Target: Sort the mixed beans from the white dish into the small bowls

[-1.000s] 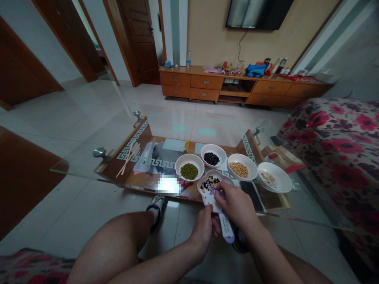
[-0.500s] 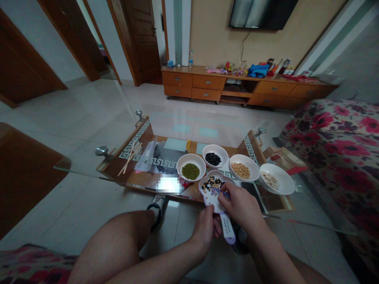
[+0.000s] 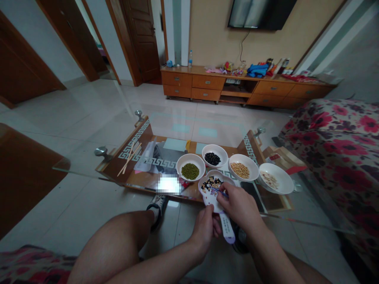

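Note:
My left hand (image 3: 209, 225) grips the lower edge of a white, purple-trimmed hand fan (image 3: 213, 203), thumb on its face. The fan's lettered handle points down toward me. Black and tan beans (image 3: 212, 183) cover its upper part, with smaller bits below. My right hand (image 3: 238, 201) pinches a thin bluish stick-like tool (image 3: 218, 191), its tip down among the beans. Just beyond stand white bowls holding green mung beans (image 3: 190, 171), black beans (image 3: 212, 159), soybeans (image 3: 239, 170) and pale flat pieces (image 3: 269, 180).
The bowls stand on a glass-topped table (image 3: 97, 177) with a wooden shelf below. Chopsticks (image 3: 129, 159) lie at its left. A dark phone-like slab (image 3: 252, 194) lies near my right hand. A paper bag (image 3: 282, 157) is at the right, beside a flowered cover (image 3: 337, 130).
The tip of the bluish tool has shifted slightly left and up among the beans. My left hand and the fan stay nearly in place.

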{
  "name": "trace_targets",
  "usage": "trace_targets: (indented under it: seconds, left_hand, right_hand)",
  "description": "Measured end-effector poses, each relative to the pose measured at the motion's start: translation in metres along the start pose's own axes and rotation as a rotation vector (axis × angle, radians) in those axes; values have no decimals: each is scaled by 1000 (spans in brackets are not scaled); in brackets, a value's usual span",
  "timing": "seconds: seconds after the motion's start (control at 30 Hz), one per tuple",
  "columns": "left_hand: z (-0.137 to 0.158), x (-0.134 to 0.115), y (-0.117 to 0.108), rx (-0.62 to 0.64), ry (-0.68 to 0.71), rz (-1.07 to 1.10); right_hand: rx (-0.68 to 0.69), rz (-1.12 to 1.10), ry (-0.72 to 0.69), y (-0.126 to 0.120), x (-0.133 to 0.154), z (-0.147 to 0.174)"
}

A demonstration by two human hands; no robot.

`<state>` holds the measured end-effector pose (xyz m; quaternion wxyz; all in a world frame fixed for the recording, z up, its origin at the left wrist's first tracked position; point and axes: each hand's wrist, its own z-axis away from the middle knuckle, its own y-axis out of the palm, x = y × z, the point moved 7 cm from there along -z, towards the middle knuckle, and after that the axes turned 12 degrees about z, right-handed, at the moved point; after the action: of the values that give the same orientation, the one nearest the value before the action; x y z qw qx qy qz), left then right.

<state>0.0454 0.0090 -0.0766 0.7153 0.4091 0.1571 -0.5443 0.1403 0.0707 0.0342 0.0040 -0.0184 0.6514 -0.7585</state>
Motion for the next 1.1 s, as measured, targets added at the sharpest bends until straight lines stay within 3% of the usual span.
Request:
trace_targets:
  seconds: [1.1]
  left_hand:
    - [-3,5,-1,2,3,8]
  right_hand:
    - [-22,-16,-57,6,4,-2]
